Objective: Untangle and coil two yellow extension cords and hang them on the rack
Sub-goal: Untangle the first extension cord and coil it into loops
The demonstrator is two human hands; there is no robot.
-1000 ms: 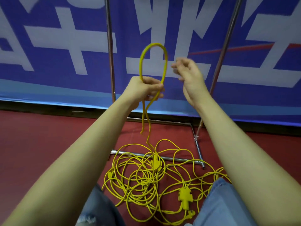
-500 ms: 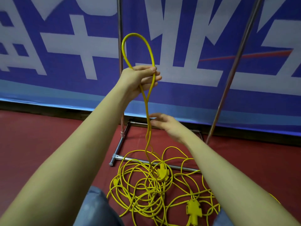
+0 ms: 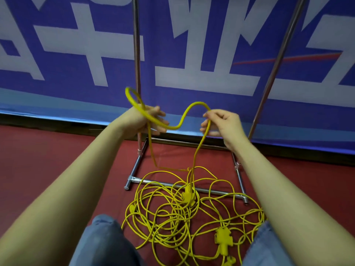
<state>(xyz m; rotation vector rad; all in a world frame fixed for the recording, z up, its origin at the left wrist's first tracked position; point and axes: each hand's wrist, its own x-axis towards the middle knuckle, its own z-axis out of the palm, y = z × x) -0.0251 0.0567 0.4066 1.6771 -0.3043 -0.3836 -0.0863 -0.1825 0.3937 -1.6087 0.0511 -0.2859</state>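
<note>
My left hand (image 3: 148, 120) grips a small loop of yellow cord (image 3: 132, 98) that stands up above its knuckles. From there the cord arcs over to my right hand (image 3: 221, 123), which pinches it between thumb and fingers. Two strands drop from my hands to the tangled pile of yellow cords (image 3: 172, 214) on the red floor. A yellow socket block (image 3: 187, 195) lies in the middle of the pile and another socket block (image 3: 223, 241) at its lower right. The metal rack (image 3: 137, 54) stands right behind the pile; its top is out of view.
The rack's second upright (image 3: 276, 58) leans at the right, and its base bars (image 3: 215, 191) run under the cords. A blue banner (image 3: 76, 45) with white lettering covers the wall behind. My knees in jeans (image 3: 103, 242) frame the pile.
My right hand has come up from low over the pile, holding a length of cord level with my left hand. The loop in my left hand has dropped lower and tilted.
</note>
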